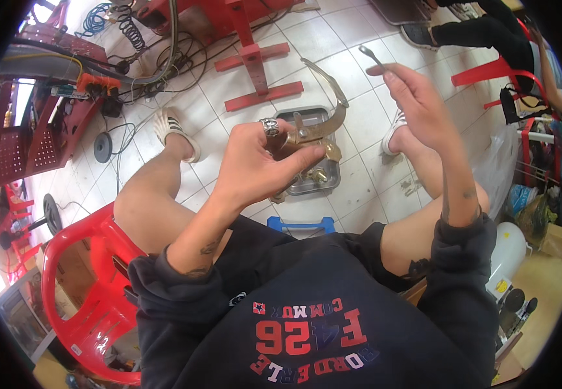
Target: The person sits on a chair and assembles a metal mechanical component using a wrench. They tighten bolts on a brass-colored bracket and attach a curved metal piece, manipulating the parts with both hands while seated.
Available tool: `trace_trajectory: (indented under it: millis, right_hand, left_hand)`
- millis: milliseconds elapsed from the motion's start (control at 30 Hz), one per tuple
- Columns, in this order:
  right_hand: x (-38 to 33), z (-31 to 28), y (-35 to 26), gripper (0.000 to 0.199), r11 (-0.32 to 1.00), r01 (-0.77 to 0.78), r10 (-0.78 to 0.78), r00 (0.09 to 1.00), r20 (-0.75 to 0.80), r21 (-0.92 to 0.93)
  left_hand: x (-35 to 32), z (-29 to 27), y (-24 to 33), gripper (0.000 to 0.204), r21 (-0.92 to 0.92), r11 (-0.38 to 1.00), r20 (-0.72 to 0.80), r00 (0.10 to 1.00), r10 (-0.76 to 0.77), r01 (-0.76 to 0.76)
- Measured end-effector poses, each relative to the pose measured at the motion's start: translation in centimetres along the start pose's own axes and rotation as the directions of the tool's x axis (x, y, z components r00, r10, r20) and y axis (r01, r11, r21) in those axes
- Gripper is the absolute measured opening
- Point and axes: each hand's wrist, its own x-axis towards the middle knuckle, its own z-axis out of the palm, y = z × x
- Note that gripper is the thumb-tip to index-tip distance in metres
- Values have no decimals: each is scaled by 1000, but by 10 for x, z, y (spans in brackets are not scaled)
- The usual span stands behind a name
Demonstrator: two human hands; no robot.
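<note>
My left hand (255, 162) is closed around a brass-coloured metal fitting (320, 137), with its thumb laid along the near side. A long, curved metal lever (334, 91) rises from that fitting and bends up and to the left. My right hand (417, 107), raised to the right and apart from the fitting, pinches a small spanner (372, 54) whose head points up and left. Below the fitting, a grey metal tray (335, 178) sits on the tiled floor with some brass-coloured pieces in it. My fingers hide part of the fitting.
A red metal stand (255, 71) is ahead on white tiles, with cables and hoses to its left. A red plastic chair (86, 305) is at my left. A small blue frame (300, 225) lies before my lap. Another person sits at the upper right near a red chair (488, 71).
</note>
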Motion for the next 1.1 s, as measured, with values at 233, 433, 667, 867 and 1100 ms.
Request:
trace_trajectory:
  millis: [233,433,667,867,1100]
  right_hand:
    - [-34,6,-17,22,984,171,-153,960,233,-58]
    - [-45,12,-7,17,996,45,-65,946,316,71]
    - [-37,11,-5,22,975,13,89,894,439,-224]
    - [-26,25,24,48,971,-138,5,828,561,194]
    - [-14,11,9,46,937,-318,130,704,698,146]
  left_hand:
    - [7,24,-8,33,99,939,169,935,312,-331]
    - [18,35,-6,36,149,973,266,955,132,-176]
    - [22,37,-7,34,186,968,295,950,106,-166]
    - [24,30,-8,31,34,978,306,934,185,-205]
    - [23,25,-5,32,-84,988,270,952,147,-129]
